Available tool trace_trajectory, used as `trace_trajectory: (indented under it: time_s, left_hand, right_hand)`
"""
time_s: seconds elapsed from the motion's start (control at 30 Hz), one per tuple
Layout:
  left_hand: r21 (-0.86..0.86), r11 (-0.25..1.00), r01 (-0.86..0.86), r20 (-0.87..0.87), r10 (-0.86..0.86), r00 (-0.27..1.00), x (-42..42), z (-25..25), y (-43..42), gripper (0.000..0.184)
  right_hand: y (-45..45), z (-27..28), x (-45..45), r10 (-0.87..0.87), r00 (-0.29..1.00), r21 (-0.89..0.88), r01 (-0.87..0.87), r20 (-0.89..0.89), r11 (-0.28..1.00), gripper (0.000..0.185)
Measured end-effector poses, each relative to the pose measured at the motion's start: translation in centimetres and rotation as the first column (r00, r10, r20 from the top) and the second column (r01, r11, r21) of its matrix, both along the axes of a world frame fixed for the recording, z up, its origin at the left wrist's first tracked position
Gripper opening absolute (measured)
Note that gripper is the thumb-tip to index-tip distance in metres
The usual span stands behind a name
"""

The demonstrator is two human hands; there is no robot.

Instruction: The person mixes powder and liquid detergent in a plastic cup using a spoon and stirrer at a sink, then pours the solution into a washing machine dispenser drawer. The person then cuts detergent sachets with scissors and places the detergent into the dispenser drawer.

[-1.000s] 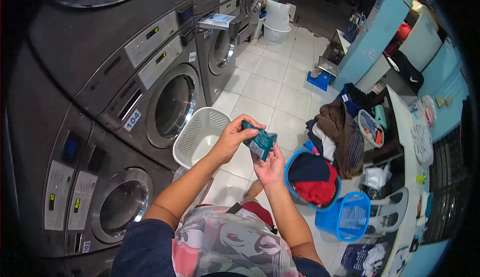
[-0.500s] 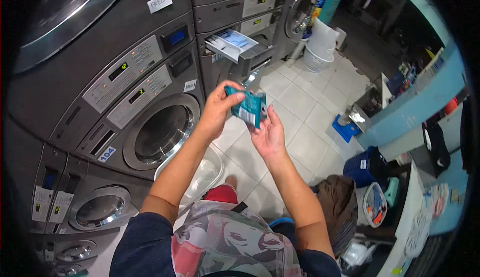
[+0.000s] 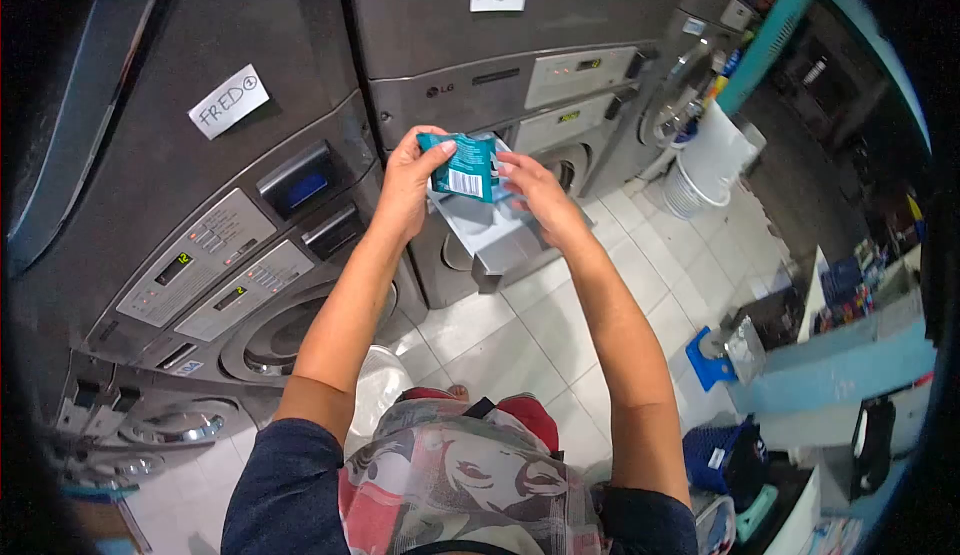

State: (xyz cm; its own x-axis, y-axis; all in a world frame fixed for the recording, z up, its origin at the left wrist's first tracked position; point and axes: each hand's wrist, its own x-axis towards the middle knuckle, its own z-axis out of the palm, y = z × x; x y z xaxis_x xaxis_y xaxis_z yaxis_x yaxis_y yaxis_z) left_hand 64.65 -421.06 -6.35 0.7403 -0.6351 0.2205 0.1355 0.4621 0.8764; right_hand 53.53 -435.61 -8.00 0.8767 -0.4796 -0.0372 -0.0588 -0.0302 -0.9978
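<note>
A teal sachet (image 3: 468, 167) with a barcode is pinched between the thumb and fingers of my left hand (image 3: 408, 180). My right hand (image 3: 540, 195) is at the sachet's right edge, its fingers bent against or just beside it. Below and behind the sachet, an open grey detergent drawer (image 3: 485, 230) sticks out from a washing machine (image 3: 450, 95). The sachet hides part of the drawer's inside.
More machines stand to the left, one with a paper label (image 3: 228, 102). A white basket (image 3: 376, 390) is on the floor beside my legs. White baskets (image 3: 697, 187) stand at the back right; a blue basket (image 3: 718, 455) is at the lower right.
The view has turned toward the machine with the open drawer. Both hands and the sachet are now over that drawer. My right hand has come to the sachet's edge.
</note>
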Motion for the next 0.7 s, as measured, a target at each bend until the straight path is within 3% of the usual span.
trace_trajectory:
  time_s: [0.03, 0.07, 0.2, 0.3, 0.37, 0.5, 0.6, 0.7]
  left_hand:
    - [0.020, 0.999, -0.028, 0.015, 0.027, 1.000, 0.6, -0.6, -0.9, 0.015]
    - [0.039, 0.998, -0.058, 0.029, 0.057, 0.998, 1.3, -1.4, -1.7, 0.014]
    - [0.188, 0.956, -0.224, 0.141, 0.199, 0.970, 2.5, -3.9, -3.9, 0.015]
    - [0.301, 0.891, -0.340, 0.173, 0.299, 0.938, 2.5, -5.1, -4.9, 0.016]
    - [0.369, 0.822, -0.433, 0.252, 0.361, 0.898, 2.6, -6.0, -5.4, 0.016]
    - [0.376, 0.731, -0.569, 0.275, 0.498, 0.822, 2.0, -6.2, -7.0, 0.012]
    - [0.437, 0.521, -0.733, 0.505, 0.532, 0.679, 1.7, -5.6, -7.9, 0.012]
    - [0.460, 0.323, -0.827, 0.698, 0.444, 0.562, 1.2, -4.2, -9.0, 0.013]
  right_hand:
    - [-0.8, 0.3, 0.5, 0.005, 0.994, -0.111, -0.018, -0.113, 0.994, 0.039]
    - [-3.4, -2.4, 1.9, 0.080, 0.994, -0.179, -0.091, -0.071, 0.980, 0.040]
    - [-7.4, -4.1, 2.9, 0.172, 0.981, -0.466, -0.196, -0.095, 0.863, 0.039]
    - [-8.9, -3.4, 1.8, 0.321, 0.921, -0.567, -0.388, -0.220, 0.727, 0.038]
    - [-9.0, -3.3, 0.4, 0.393, 0.907, -0.617, -0.399, -0.155, 0.678, 0.033]
    - [-9.3, -2.5, -0.1, 0.495, 0.838, -0.798, -0.453, -0.228, 0.398, 0.032]
    - [-9.7, -2.2, -0.6, 0.598, 0.778, -0.796, -0.481, -0.194, 0.367, 0.032]
    - [-10.4, -2.5, -0.4, 0.673, 0.716, -0.767, -0.534, -0.185, 0.357, 0.032]
